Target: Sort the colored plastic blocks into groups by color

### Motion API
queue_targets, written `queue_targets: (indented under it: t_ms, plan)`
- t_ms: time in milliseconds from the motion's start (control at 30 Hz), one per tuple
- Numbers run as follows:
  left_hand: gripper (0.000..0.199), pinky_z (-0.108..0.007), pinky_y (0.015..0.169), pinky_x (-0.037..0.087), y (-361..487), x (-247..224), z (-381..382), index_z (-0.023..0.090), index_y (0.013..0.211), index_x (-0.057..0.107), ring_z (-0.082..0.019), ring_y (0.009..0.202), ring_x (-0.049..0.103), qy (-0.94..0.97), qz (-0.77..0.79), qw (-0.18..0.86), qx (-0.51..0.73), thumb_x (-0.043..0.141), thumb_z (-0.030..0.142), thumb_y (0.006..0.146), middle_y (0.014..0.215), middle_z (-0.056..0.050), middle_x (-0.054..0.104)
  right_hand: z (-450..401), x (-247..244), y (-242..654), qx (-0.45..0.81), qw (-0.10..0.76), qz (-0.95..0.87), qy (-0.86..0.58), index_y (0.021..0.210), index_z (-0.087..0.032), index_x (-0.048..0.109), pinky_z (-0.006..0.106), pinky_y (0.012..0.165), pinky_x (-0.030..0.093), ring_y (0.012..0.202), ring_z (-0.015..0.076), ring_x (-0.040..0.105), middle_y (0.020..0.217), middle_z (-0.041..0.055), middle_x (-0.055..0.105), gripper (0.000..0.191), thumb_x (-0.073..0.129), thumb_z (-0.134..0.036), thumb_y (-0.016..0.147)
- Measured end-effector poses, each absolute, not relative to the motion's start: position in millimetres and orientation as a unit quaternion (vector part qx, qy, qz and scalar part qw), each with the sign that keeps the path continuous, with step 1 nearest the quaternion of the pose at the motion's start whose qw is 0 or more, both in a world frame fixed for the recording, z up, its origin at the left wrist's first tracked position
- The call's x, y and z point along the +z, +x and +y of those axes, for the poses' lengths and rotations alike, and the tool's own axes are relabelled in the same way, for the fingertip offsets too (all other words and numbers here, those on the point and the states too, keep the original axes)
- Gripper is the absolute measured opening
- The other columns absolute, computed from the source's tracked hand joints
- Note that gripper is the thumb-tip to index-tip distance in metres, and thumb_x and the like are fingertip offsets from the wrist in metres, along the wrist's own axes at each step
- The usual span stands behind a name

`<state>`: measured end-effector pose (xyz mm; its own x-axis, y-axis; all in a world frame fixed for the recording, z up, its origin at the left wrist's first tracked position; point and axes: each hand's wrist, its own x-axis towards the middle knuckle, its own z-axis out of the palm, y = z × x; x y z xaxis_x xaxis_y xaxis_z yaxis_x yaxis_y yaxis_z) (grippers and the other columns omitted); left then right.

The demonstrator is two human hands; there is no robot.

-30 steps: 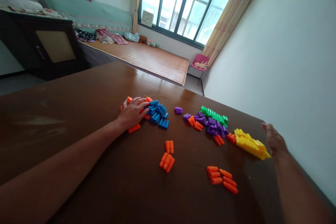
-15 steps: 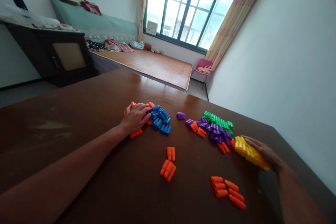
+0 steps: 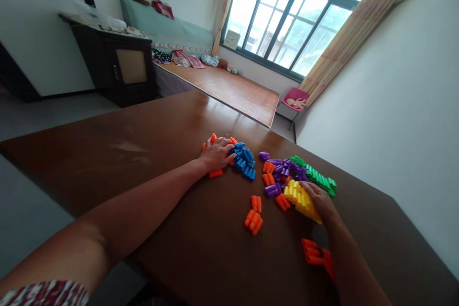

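Observation:
My left hand [image 3: 217, 154] lies palm down with fingers spread over a heap of orange bullet-shaped plastic blocks [image 3: 215, 173], mostly hidden under it. Its fingertips reach the pile of blue blocks [image 3: 245, 162]. On the right, my right hand [image 3: 320, 201] is curled round the back of a joined row of yellow blocks [image 3: 301, 201], partly covering it. The yellow row's front end meets purple blocks [image 3: 281, 168] and an orange piece [image 3: 283, 202]. Behind my right hand runs a line of green blocks [image 3: 321, 179].
Small orange groups [image 3: 254, 221] lie nearer me on the brown table [image 3: 186, 258]. More orange pieces [image 3: 312, 252] are partly behind my right forearm. Beyond the table stand a low bed [image 3: 229, 88], a dark cabinet [image 3: 122, 71] and a pink chair [image 3: 296, 98].
My right hand has pushed the yellow row leftward against the purple blocks, shifting purple and orange pieces. My left hand stays on the orange heap. The whole view has swung left.

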<state>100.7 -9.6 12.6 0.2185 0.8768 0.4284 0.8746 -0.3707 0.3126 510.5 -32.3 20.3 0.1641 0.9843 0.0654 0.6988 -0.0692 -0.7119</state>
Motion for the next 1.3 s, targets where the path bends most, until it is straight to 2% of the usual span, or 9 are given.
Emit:
queue_targets:
  t_ms: [200,433,633,933,1133,1300]
  plan:
    - [0.042,-0.058,0.11,0.024,102.4,12.5,-12.0,0.032,0.126,0.057,-0.027,0.13,0.041,0.78,0.559,0.007,0.282,0.042,0.053,0.093,0.138,-0.004,0.054,-8.9,13.0,455.3,0.234,0.348,-0.596,-0.684,0.1,-0.017,0.073,0.034,0.076,0.05,0.088,0.026,0.065,0.101,0.0078,0.073,0.053,0.052,-0.059,0.075]
    - [0.044,-0.056,0.11,0.025,103.8,7.6,-12.5,0.032,0.126,0.057,-0.027,0.13,0.041,0.771,0.561,-0.004,0.301,0.04,0.056,0.093,0.139,-0.002,0.053,10.3,14.2,395.5,0.262,0.386,-0.595,-0.655,0.098,-0.017,0.073,0.033,0.072,0.049,0.081,0.024,0.065,0.089,0.0075,0.073,0.054,0.052,-0.06,0.075]
    - [0.044,-0.053,0.111,0.025,105.4,7.0,-13.3,0.031,0.125,0.058,-0.026,0.129,0.043,0.766,0.558,-0.016,0.319,0.042,0.055,0.092,0.137,-0.003,0.055,22.8,16.7,361.0,0.324,0.447,-0.566,-0.612,0.095,-0.018,0.07,0.035,0.076,0.052,0.089,0.0255,0.067,0.097,0.0084,0.073,0.045,0.052,-0.054,0.076]
    - [0.042,-0.056,0.109,0.027,107.9,9.4,-17.9,0.031,0.127,0.057,-0.029,0.13,0.042,0.757,0.561,-0.01,0.335,0.044,0.051,0.093,0.14,-0.006,0.052,51.2,22.3,300.1,0.323,0.433,-0.655,-0.528,0.101,-0.02,0.067,0.035,0.074,0.054,0.095,0.0263,0.066,0.105,0.0102,0.072,0.048,0.043,-0.058,0.084]
    - [0.042,-0.053,0.108,0.028,108.7,12.1,-18.2,0.03,0.13,0.055,-0.027,0.129,0.043,0.755,0.554,-0.014,0.35,0.041,0.048,0.095,0.14,-0.005,0.052,57.9,46.7,262.2,0.336,0.452,-0.662,-0.495,0.098,-0.022,0.068,0.036,0.089,0.048,0.106,0.0244,0.062,0.11,0.0071,0.071,0.044,0.045,-0.057,0.084]
    - [0.038,-0.051,0.112,0.025,106.5,18.6,-18.8,0.027,0.127,0.057,-0.024,0.13,0.044,0.757,0.55,-0.02,0.353,0.041,0.042,0.096,0.138,-0.005,0.055,51.5,74.1,288.9,0.312,0.499,-0.664,-0.462,0.109,-0.02,0.067,0.036,0.091,0.045,0.115,0.0249,0.058,0.123,0.0079,0.066,0.054,0.038,-0.06,0.088]
